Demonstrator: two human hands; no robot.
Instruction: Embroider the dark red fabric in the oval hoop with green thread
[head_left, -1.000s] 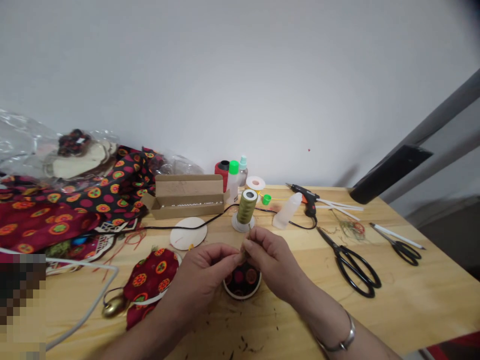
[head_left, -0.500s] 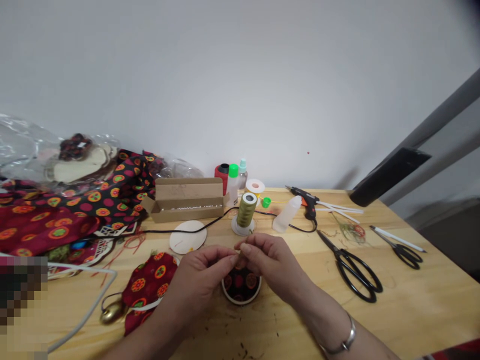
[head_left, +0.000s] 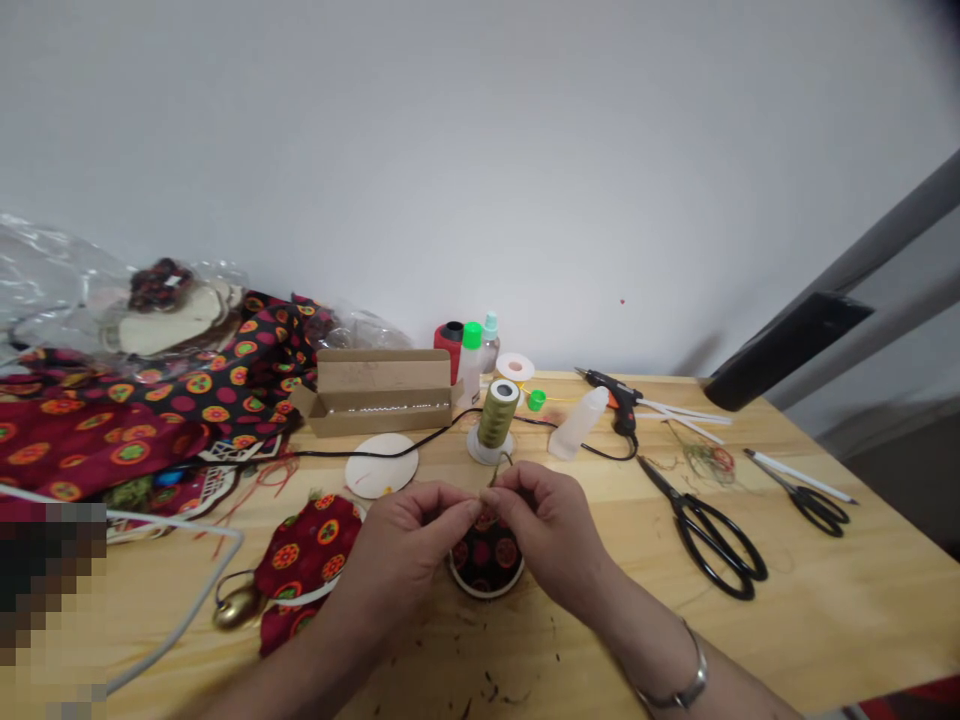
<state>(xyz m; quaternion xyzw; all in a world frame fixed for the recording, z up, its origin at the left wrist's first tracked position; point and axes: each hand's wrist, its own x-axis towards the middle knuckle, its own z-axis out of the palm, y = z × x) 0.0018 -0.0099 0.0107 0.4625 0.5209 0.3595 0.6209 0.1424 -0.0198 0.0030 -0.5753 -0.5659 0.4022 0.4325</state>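
Observation:
My left hand [head_left: 420, 540] and my right hand [head_left: 547, 515] meet fingertip to fingertip, each closed in a pinch. A short olive cord [head_left: 504, 467] sticks up at the right fingers; whatever the left fingers pinch is hidden. Right below the fingertips lies a round piece covered in black patterned fabric [head_left: 484, 565], with a white rim. Its upper part is covered by the hands. Just beyond them stands a spool of olive thread [head_left: 498, 415]. Beside my left hand is a red patterned fabric piece [head_left: 311, 545] with a white edge.
Black scissors [head_left: 709, 535] and smaller scissors [head_left: 814, 505] lie on the right. Behind are a glue gun [head_left: 611, 390], a translucent bottle [head_left: 577, 425] and an open cardboard box [head_left: 382, 415]. A brass bell [head_left: 238, 607] and heaped patterned fabric [head_left: 97, 430] are at left.
The fingertips have drawn closer together, and the olive cord shows more clearly above the right fingers. The whole view has shifted slightly.

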